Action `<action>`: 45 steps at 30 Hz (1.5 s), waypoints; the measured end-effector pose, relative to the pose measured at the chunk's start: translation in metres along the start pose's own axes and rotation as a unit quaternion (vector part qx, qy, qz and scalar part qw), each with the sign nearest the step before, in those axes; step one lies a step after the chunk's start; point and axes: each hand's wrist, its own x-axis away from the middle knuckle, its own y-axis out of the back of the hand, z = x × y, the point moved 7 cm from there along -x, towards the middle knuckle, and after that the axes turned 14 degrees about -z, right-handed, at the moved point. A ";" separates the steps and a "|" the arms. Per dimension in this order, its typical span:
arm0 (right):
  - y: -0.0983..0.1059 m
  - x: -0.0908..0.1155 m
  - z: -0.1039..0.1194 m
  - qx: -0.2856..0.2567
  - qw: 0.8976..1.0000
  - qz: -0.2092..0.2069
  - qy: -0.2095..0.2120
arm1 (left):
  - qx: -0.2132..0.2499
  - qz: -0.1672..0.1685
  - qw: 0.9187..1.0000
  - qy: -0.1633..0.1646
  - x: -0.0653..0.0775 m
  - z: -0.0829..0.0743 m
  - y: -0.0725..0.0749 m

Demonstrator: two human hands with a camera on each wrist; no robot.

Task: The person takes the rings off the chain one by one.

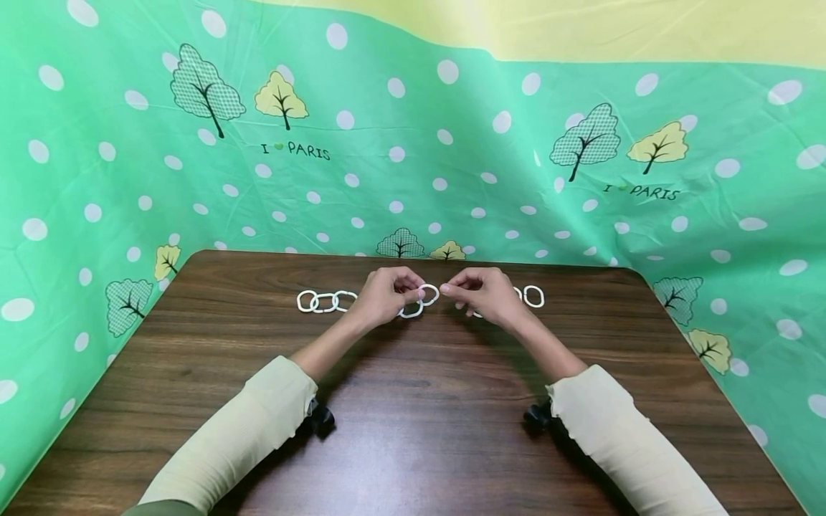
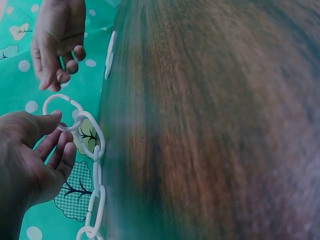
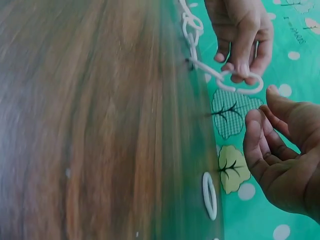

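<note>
My left hand [image 1: 389,295] pinches the end link [image 1: 429,293] of a white plastic chain between thumb and fingers, and that link is raised off the table. From it the chain [image 2: 99,172] runs down and away to the left, its further links [image 1: 325,302] lying on the wood. Part of the chain is hidden behind the left hand in the head view. Just beyond the held link is my right hand [image 3: 287,150], its fingertips close to the link's edge. Its fingers are loosely bent, with nothing between them.
Loose white links lie on the table beside and behind the right hand; one oval link [image 1: 533,296] is at the far right. The dark wooden table [image 1: 426,401] meets a green dotted cloth [image 1: 400,179] along its back edge and sides.
</note>
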 end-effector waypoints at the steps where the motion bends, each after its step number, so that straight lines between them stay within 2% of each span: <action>1: -0.002 0.000 0.003 -0.003 1.000 0.001 0.006 | 0.000 0.001 1.000 0.001 0.000 0.000 0.000; 6: -0.011 0.002 0.011 -0.014 1.000 0.011 0.021 | -0.009 0.007 1.000 -0.006 0.001 0.000 -0.003; 13: -0.022 0.004 0.012 -0.022 0.999 0.022 0.016 | -0.012 0.008 1.000 -0.016 0.002 -0.001 -0.005; 19: -0.026 0.003 0.012 -0.025 0.999 0.022 0.021 | -0.013 0.007 1.000 -0.024 0.002 -0.001 -0.004; 30: -0.029 0.003 0.007 -0.039 0.999 0.007 0.012 | -0.019 0.017 1.000 -0.018 0.005 0.002 0.001; 39: -0.024 0.004 0.004 -0.058 0.998 -0.008 -0.003 | -0.031 0.016 0.999 0.007 0.008 0.010 0.009; 45: -0.025 0.003 0.001 -0.079 0.997 -0.015 -0.023 | -0.046 0.037 0.998 0.029 0.011 0.016 0.007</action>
